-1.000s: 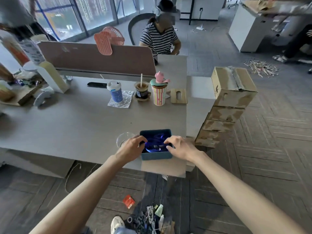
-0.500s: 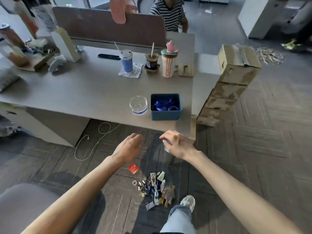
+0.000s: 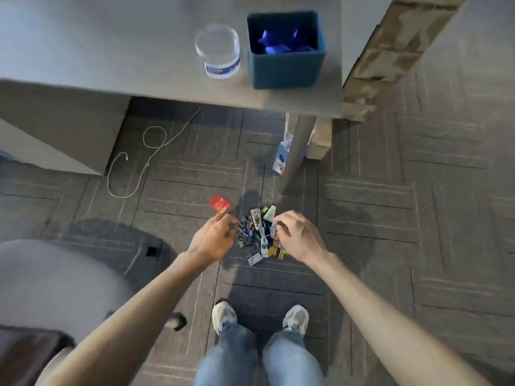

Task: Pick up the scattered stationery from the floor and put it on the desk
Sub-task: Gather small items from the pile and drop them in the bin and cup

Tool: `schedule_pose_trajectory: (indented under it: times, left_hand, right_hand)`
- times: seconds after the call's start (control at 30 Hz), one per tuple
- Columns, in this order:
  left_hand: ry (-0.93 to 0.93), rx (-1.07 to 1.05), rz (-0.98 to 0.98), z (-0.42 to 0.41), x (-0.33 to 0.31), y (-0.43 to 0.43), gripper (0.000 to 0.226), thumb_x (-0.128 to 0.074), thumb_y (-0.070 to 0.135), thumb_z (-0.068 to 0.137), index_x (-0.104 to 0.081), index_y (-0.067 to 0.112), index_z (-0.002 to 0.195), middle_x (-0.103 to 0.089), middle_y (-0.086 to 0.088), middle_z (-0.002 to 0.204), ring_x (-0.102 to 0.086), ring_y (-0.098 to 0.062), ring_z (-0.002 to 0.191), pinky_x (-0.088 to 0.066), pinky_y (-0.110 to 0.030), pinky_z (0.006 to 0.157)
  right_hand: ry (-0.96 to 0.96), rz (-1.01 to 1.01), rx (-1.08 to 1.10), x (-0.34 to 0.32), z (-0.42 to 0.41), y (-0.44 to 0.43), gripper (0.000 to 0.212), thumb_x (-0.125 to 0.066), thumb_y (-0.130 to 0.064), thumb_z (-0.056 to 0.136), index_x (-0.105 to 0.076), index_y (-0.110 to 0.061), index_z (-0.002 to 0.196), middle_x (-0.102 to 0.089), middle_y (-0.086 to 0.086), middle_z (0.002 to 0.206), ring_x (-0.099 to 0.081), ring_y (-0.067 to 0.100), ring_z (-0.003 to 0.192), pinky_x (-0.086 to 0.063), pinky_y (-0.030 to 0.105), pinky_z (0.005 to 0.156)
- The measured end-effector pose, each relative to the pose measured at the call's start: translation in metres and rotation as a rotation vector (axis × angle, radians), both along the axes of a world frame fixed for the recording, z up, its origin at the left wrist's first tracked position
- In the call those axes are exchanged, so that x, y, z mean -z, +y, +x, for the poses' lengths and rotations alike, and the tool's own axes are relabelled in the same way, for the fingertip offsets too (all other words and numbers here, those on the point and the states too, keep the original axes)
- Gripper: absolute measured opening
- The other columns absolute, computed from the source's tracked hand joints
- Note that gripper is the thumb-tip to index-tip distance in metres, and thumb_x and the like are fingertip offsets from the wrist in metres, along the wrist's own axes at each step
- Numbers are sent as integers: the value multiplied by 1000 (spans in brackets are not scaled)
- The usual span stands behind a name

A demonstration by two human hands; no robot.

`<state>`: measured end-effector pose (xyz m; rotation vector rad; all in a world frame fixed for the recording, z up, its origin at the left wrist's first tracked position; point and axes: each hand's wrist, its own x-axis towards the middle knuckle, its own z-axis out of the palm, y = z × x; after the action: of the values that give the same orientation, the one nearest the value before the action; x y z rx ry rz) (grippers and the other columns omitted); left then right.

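Observation:
A small heap of stationery, with clips, small packets and a pale green tube, lies on the carpet in front of my feet. A red card lies just left of it. My left hand hangs over the heap's left edge with fingers curled downward and apart. My right hand hovers over the heap's right side, fingertips at the items; whether it grips one is unclear. On the grey desk above stand a blue box with blue items inside and a clear round tub.
A desk leg comes down just behind the heap, with a small blue-white carton beside it. A white cable loops on the floor at left. A grey chair stands at lower left. Stacked cardboard boxes stand at the desk's right.
Both hands left the blue box on the desk and dropped to the floor heap. The view tilted down from the desk to the floor.

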<state>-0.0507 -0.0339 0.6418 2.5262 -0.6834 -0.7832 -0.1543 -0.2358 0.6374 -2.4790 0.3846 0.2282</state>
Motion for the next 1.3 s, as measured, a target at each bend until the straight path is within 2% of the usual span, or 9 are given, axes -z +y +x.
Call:
schedule_pose_trajectory:
  times: [0.33,0.5,0.57,0.67,0.8,0.9,1.0,1.13,1.3]
  left_hand:
    - [133,-45,101,13,351,-42,28,-40,21,96,-55,16,120,-59,-7,117,-60,-29,97,-47,-33,79]
    - [242,-209,29,37,507,-86,22,-41,22,97,-55,9,87,-55,-5,80,-53,-22,77,-46,-29,65]
    - [251,-274,9,50,556,-96,23,-44,30,98,-51,9,103,-58,-7,95,-56,-22,87,-50,-33,78]
    - [208,-306,16,72,614,-111,39,-51,41,92,-47,9,114,-63,-10,106,-63,-26,91,-51,-35,72]
    - [-19,-307,81,81,642,-129,62,-64,53,81,-38,10,117,-58,-7,105,-61,-29,96,-49,-39,75]
    - [-53,-284,83,75,646,-128,63,-68,56,77,-40,14,115,-60,-4,103,-60,-23,88,-49,-35,67]
    - [-11,-323,96,69,642,-127,72,-67,65,71,-42,17,118,-55,-9,119,-54,-28,106,-49,-42,84]
    - [-21,-309,282,58,634,-140,78,-59,70,72,-46,17,128,-30,-15,141,-28,-33,132,-26,-47,108]
    - [-31,-279,205,56,638,-129,54,-58,57,80,-53,22,121,-30,-12,137,-26,-32,128,-21,-47,106]
  right_hand:
    - [144,11,-19,360,16,-31,27,-50,-23,98,-63,-17,121,-59,-2,127,-54,16,116,-43,35,98]
    - [195,15,93,508,34,-41,25,-48,-35,97,-62,-26,116,-61,-6,120,-58,13,102,-48,34,84]
    - [207,-30,38,549,45,-39,28,-49,-40,95,-60,-26,116,-61,-5,119,-59,17,104,-51,40,86]
    - [187,-145,-72,590,58,-38,37,-49,-55,91,-58,-23,107,-59,-3,108,-57,20,100,-50,38,80]
    - [70,-227,-85,610,59,-33,57,-52,-77,77,-58,-22,91,-56,-8,95,-54,14,89,-42,32,69]
    - [33,-52,55,622,59,-33,52,-50,-76,79,-55,-24,84,-55,-10,90,-54,11,82,-49,33,68]
    - [-41,-92,263,630,75,-38,42,-48,-59,89,-57,-20,102,-56,-1,104,-53,21,100,-49,39,83]
    - [190,-233,412,634,108,-50,59,-48,-50,92,-40,-11,136,-48,11,135,-40,31,125,-39,44,99]
    - [219,-154,465,637,130,-56,55,-58,-48,91,-46,-11,130,-58,9,130,-48,29,124,-33,42,101]
